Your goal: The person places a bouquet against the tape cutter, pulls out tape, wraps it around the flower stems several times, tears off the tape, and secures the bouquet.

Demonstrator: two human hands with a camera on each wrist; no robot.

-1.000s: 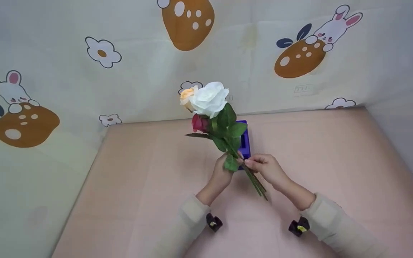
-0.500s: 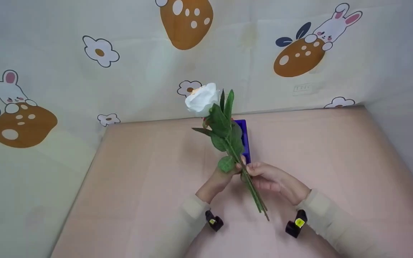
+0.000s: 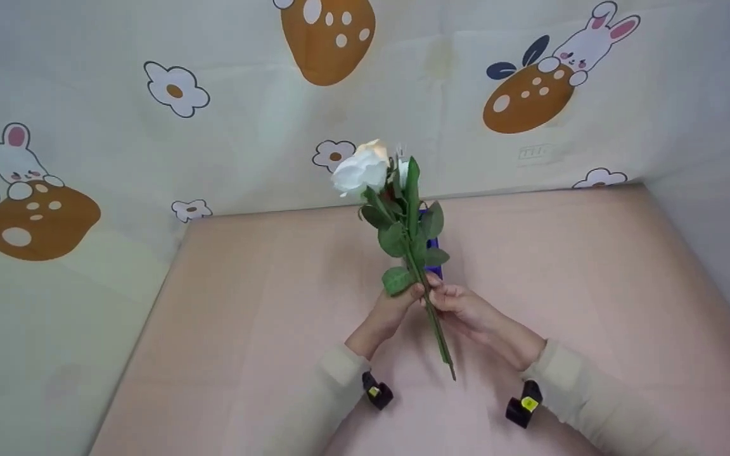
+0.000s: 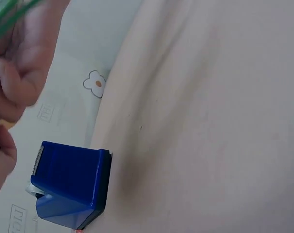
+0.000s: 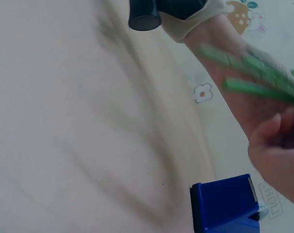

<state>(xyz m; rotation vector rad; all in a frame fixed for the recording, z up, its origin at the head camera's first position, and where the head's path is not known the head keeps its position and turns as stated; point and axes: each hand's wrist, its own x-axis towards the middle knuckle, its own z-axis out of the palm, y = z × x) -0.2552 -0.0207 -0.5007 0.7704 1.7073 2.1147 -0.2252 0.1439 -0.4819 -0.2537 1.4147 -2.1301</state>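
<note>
A bunch of roses with green stems [image 3: 442, 342] is held between both hands, blooms tilted up and away. Its white rose [image 3: 360, 172] faces left, with a pale orange rose [image 3: 375, 148] just behind. My left hand [image 3: 393, 311] grips the stems from the left, thumb across them below a low leaf [image 3: 397, 280]. From the right, my right hand [image 3: 476, 313] pinches the same stems between thumb and fingers. Behind the bunch stands a blue tape dispenser [image 4: 71, 170], mostly covered by leaves in the head view. The stem ends [image 5: 244, 87] look blurred in the right wrist view.
A pale pink table surface [image 3: 263, 354] lies under the hands. Beyond its back edge rises a light wall covering [image 3: 244, 126] printed with rabbits, flowers and strawberries. Black wrist cameras hang by both cuffs, the right one [image 3: 523, 405] marked yellow.
The bunch has turned in the hands. Its red rose has gone out of sight and the stem ends reach nearer me. The right hand has shifted slightly along the stems.
</note>
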